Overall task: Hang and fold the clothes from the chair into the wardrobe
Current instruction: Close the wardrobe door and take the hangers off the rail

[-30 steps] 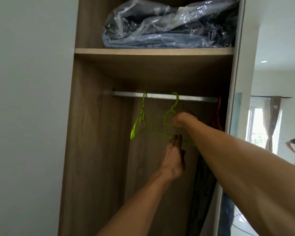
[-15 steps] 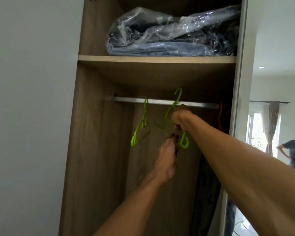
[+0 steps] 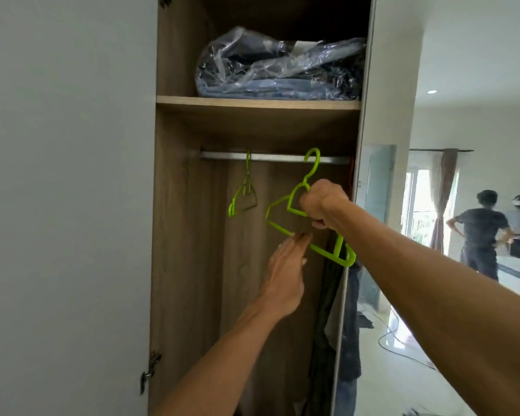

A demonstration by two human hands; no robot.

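Compared with a second ago, the held hanger (image 3: 345, 261) no longer hangs level from the rail (image 3: 276, 157). It has turned to show me more of its frame.

I count two green hangers, two hands, one shelf (image 3: 257, 103) and one plastic-wrapped bundle (image 3: 279, 70) on that shelf.

From the left, the white door (image 3: 66, 205) stands open beside the wardrobe (image 3: 180, 235). The hung hanger (image 3: 232, 209) dangles nearly edge-on from the rail. My left hand (image 3: 284, 271) reaches up with its fingers straight and together, their tips at the held hanger's bottom bar.

That bar slants from upper left down to lower right. The hook points up, in front of the rail, and I cannot tell if they touch. My right hand (image 3: 323, 204) is clenched round the neck.

Dark garments (image 3: 327, 310) hang below, and two people (image 3: 479, 232) stand far right.
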